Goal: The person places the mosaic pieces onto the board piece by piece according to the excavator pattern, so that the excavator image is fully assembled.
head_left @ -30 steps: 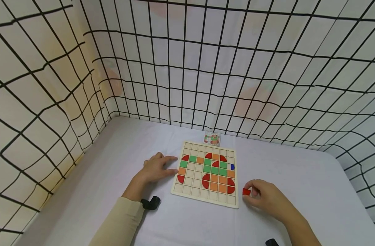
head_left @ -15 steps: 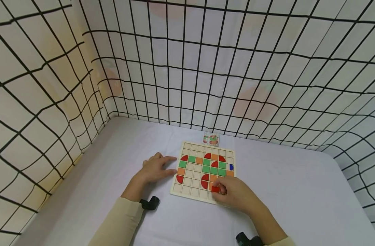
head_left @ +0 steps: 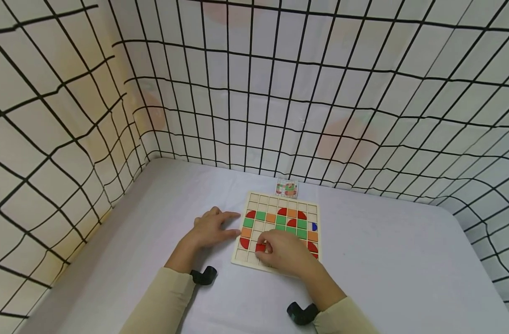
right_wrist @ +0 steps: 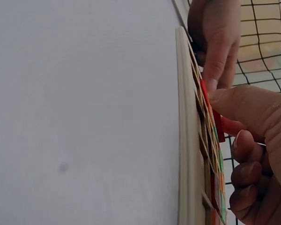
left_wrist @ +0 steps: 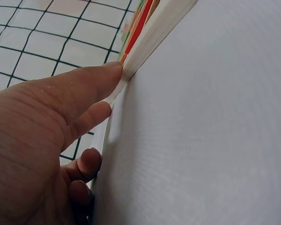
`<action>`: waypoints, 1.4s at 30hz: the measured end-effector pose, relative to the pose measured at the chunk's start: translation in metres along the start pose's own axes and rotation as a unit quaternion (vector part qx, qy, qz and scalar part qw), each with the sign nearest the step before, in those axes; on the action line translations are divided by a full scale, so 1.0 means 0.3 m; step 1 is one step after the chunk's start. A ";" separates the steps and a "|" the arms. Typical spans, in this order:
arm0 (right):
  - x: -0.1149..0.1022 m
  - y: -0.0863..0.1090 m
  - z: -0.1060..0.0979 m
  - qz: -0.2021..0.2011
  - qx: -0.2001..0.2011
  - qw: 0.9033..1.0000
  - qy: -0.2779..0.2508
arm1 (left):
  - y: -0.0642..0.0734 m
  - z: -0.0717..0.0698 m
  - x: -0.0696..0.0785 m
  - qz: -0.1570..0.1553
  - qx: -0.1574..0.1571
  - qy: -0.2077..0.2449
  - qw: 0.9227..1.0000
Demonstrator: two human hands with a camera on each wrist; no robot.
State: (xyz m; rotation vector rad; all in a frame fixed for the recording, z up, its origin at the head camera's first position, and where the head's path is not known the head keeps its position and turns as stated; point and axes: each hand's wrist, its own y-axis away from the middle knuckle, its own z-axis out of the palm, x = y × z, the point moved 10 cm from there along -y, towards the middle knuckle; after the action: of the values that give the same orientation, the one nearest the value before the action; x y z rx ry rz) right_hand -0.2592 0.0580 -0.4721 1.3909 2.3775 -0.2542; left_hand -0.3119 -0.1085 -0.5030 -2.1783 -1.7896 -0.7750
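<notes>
A wooden grid board [head_left: 243, 256] lies on the white cloth, several of its cells filled with green, orange and red tiles. My right hand [head_left: 285, 253] is over the board's lower middle and pinches a red tile [head_left: 260, 248] between thumb and fingers. In the right wrist view that red tile [right_wrist: 218, 126] stands tilted at the board's surface; whether it touches a cell cannot be told. My left hand [head_left: 213, 227] rests at the board's left edge, thumb and index finger touching the rim, as the left wrist view also shows. The right hand hides some lower tiles.
A small pattern card [head_left: 286, 188] stands behind the board. Black wire mesh [head_left: 263, 93] encloses the back and sides. Black wrist devices sit on both wrists, one at the left [head_left: 204, 276] and one at the right [head_left: 302, 313]. A blue half-round tile [head_left: 314, 226] lies at the board's right.
My right hand has moved left with the red tile, from beside the board's right edge to over its lower middle. The left hand has stayed in place.
</notes>
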 end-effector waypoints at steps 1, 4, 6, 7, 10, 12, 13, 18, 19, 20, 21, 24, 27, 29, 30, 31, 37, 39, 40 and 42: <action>-0.006 -0.008 0.006 -0.004 0.000 1.000 -0.002 | 0.001 0.002 0.000 -0.002 -0.001 0.000 1.000; -0.015 -0.026 0.020 -0.011 0.003 1.000 0.000 | 0.001 0.003 0.000 -0.001 -0.001 -0.001 1.000; -0.016 -0.034 0.025 -0.012 0.006 1.000 0.003 | 0.002 0.004 -0.001 0.000 0.000 -0.001 1.000; -0.015 -0.037 0.026 -0.012 0.008 1.000 0.003 | 0.002 0.004 -0.001 0.001 0.001 -0.001 1.000; -0.012 -0.045 0.029 -0.008 0.006 1.000 -0.002 | 0.000 0.003 -0.002 0.003 0.003 0.000 1.000; -0.011 -0.049 0.031 -0.006 0.003 1.000 -0.008 | 0.000 0.003 -0.003 0.001 0.003 0.001 1.000; -0.010 -0.050 0.031 -0.005 0.001 1.000 -0.011 | -0.001 0.003 -0.002 0.001 0.003 0.002 1.000; -0.001 -0.052 0.033 0.008 0.001 1.000 -0.020 | -0.002 0.004 -0.003 0.000 0.004 0.003 1.000; 0.002 -0.051 0.033 0.012 0.002 1.000 -0.021 | -0.004 0.004 -0.003 -0.001 0.003 0.003 1.000; 0.005 -0.050 0.032 0.015 0.003 1.000 -0.021 | -0.005 0.005 -0.004 -0.001 0.003 0.003 1.000; 0.007 -0.049 0.031 0.018 0.004 1.000 -0.022 | -0.005 0.006 -0.004 -0.001 0.002 0.002 1.000; 0.011 -0.043 0.024 0.025 0.006 0.999 -0.019 | -0.006 0.006 -0.001 0.000 0.000 0.002 1.000; 0.019 -0.034 0.017 0.037 0.005 0.999 -0.021 | -0.004 0.004 0.001 0.001 -0.001 0.003 1.000; 0.031 -0.021 0.011 0.052 0.003 0.998 -0.022 | -0.005 0.006 0.001 0.000 -0.001 0.002 1.000; 0.041 -0.014 0.007 0.061 0.003 0.998 -0.025 | -0.005 0.007 0.000 0.000 -0.002 0.003 1.000; 0.051 -0.005 0.003 0.071 0.002 0.997 -0.028 | -0.005 0.009 0.000 0.000 -0.002 0.004 1.000; 0.153 0.065 -0.049 0.120 0.022 0.992 -0.019 | -0.005 0.018 -0.007 -0.003 -0.004 0.003 1.000; 0.201 0.087 -0.078 0.131 0.032 0.991 -0.004 | -0.002 0.015 -0.011 -0.004 -0.002 0.005 1.000; 0.227 0.098 -0.094 0.137 0.036 0.990 0.002 | -0.002 0.013 -0.013 -0.005 -0.003 0.006 1.000; 0.285 0.124 -0.129 0.158 0.042 0.986 0.023 | 0.001 0.008 -0.015 -0.004 -0.005 0.008 1.000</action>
State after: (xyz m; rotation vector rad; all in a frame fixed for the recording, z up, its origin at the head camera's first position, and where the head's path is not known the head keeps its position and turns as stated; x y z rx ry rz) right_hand -0.2733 0.1580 -0.4700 1.8038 2.1604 -0.2398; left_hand -0.3114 -0.1113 -0.5073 -2.1676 -1.7918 -0.8026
